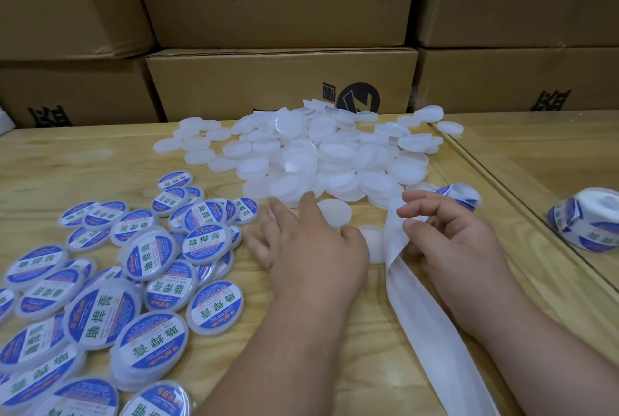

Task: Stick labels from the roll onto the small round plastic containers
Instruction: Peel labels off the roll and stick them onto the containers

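White plastic containers heaped on a wooden table, hands among them

Blank containers (318, 151) pile toward the table's (83, 161) far edge, labelled containers (100, 281) near its left edge. Left hand (301, 241) lies flat with fingers spread beside one blank; right hand (449, 234) pinches the label strip (432, 322); label roll (589, 221) sits at the right edge.

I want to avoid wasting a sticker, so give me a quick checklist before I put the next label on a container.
1. Left hand free to pick up: ok, open, fingers spread.
2. Blank container within reach: ok, just beyond the fingertips.
3. Right hand holding the backing strip: ok, pinched.
4. Next label peeled: cannot tell.
5. Label roll upright: not ok, lying tilted.
6. Labelled containers kept apart: ok, on the left.
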### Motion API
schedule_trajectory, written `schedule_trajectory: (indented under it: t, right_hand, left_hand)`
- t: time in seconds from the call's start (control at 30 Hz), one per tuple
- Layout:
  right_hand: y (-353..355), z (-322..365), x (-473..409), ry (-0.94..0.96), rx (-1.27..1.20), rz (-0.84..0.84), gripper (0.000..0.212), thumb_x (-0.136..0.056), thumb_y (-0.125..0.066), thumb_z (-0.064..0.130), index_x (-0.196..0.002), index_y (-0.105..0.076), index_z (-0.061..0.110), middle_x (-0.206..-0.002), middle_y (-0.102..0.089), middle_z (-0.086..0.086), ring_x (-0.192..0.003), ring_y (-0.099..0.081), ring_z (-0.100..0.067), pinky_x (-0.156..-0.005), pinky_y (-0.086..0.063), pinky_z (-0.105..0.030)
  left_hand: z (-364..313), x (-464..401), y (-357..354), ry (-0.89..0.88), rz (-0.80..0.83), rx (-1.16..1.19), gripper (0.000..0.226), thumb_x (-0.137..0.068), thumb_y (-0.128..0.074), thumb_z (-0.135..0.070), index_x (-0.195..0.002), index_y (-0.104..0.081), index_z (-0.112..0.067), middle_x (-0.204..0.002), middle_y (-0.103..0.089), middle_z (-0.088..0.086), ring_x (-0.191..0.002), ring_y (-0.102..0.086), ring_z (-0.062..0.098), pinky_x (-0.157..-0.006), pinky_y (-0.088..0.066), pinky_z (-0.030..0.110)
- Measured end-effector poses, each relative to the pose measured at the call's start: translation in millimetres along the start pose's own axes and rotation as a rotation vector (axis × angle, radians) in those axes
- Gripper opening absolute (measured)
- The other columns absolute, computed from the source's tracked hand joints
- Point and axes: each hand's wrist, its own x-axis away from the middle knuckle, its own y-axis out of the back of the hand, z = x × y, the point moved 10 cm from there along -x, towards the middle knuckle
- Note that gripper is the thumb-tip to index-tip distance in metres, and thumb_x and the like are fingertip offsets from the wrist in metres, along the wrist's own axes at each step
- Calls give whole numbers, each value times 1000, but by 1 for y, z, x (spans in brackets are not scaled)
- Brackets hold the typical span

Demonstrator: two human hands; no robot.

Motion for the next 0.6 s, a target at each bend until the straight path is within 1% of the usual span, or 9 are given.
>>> schedule_trajectory:
  t: [0.07,0.17,0.23,0.27,0.33,0.43,0.5,0.57,0.6]
  right_hand:
    - [0,0,0,-1,0,-1,36,-90,-63,1,-81,-74,34,-117,-67,25,-64,-52,-11,-62,-48,-14]
    - [0,0,0,-5,-1,-3,36,-90,-63,0,-80,-74,33,-118,-68,22,-63,-52,-10,-62,-48,-13]
    - [0,1,0,-5,12,1,35,-90,-63,1,-81,-74,33,-118,-68,23,-65,-54,-8,-64,-48,-13]
    - [0,1,0,-4,20,4,35,-91,-63,2,-82,-74,34,-118,-67,24,-66,-55,-7,-65,-48,-13]
    - [0,1,0,-2,29,4,35,-91,-64,2,-83,-74,34,-117,-67,25,-66,-55,-6,-66,-48,-13]
    - [0,2,1,2,26,-3,35,-90,-63,1,-83,-74,34,-113,-67,26,-64,-54,-9,-64,-48,-12]
    - [0,2,1,0,39,-5,35,-91,-63,1,-83,-73,34,-95,-70,23,-62,-53,-12,-59,-47,-12]
    - [1,0,1,-10,50,-11,34,-91,-61,1,-82,-72,32,-67,-59,14,-58,-49,-13,-51,-42,-11]
    - [2,-1,1,-14,41,-19,32,-91,-61,1,-82,-72,30,-63,-56,13,-56,-49,-11,-49,-41,-10]
  left_hand:
    - [-3,1,3,-20,-31,47,74,-89,-50,-43,-156,-20,-32,-169,0,10,-154,9,27,-121,6,51]
    - [-13,4,6,-112,-74,101,66,-87,-52,-40,-149,-28,-38,-160,-21,-2,-147,-13,22,-117,-10,44]
    - [-8,4,4,-72,-57,41,65,-87,-50,-41,-148,-28,-38,-153,-34,-3,-139,-25,23,-107,-16,44]
    - [-3,3,3,-39,-53,-9,65,-88,-48,-42,-149,-27,-36,-154,-35,0,-138,-26,25,-103,-15,44]
    - [0,2,3,-12,-58,-65,67,-89,-46,-42,-152,-25,-34,-163,-22,6,-145,-17,27,-107,-11,48]
    - [-12,3,0,-114,-22,-21,64,-91,-45,-34,-153,-25,-36,-169,-7,-5,-152,-2,21,-115,-6,51]
    - [-18,4,-6,-187,28,-45,58,-95,-41,-34,-151,-30,-38,-167,-14,-11,-152,-4,17,-117,-4,52]
    - [-17,3,-7,-194,19,-70,45,-97,-41,-41,-142,-47,-40,-159,-30,-13,-147,-15,17,-115,-8,49]
    - [-15,3,-4,-182,-8,-67,40,-96,-43,-46,-135,-54,-41,-151,-37,-13,-141,-22,16,-112,-9,45]
